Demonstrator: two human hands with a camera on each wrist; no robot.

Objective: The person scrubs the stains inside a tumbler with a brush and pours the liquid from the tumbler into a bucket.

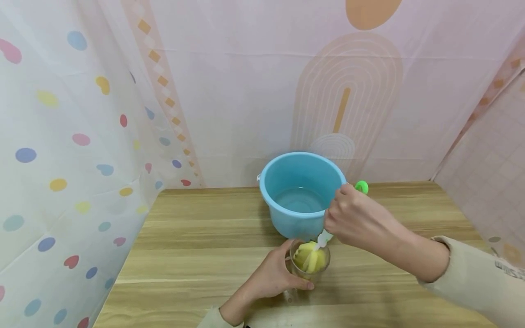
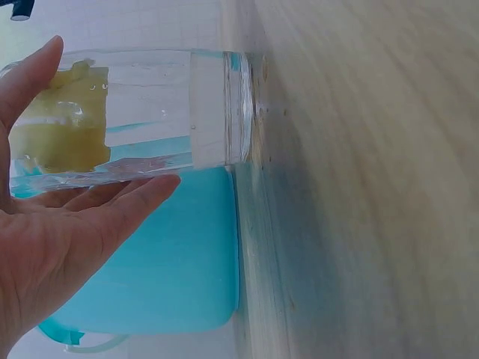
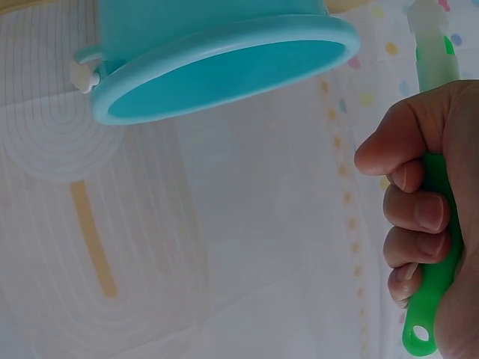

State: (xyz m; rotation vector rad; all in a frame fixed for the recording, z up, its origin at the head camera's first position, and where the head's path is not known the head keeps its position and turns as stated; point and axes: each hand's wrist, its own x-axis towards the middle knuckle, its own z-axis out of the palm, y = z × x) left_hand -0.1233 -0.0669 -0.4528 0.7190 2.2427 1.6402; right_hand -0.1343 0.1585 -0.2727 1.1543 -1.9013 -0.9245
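A sponge cup brush has a green handle (image 3: 441, 277), a whitish neck (image 1: 324, 238) and a yellow sponge head (image 1: 313, 260). My right hand (image 1: 352, 216) grips the handle in a fist, fingers wrapped round it. The sponge head sits inside a clear drinking glass (image 2: 153, 97), near its mouth. My left hand (image 1: 275, 275) holds the glass from the side, thumb on one side and fingers on the other. The glass stands upright, its base at or very near the tabletop; the left wrist view shows it sideways.
A light blue bucket (image 1: 287, 223) stands just behind the glass, with a pale handle fixing (image 3: 84, 77) at its rim. The wood-grain table (image 1: 197, 255) spreads around it. Patterned curtains (image 1: 242, 105) hang behind and on both sides.
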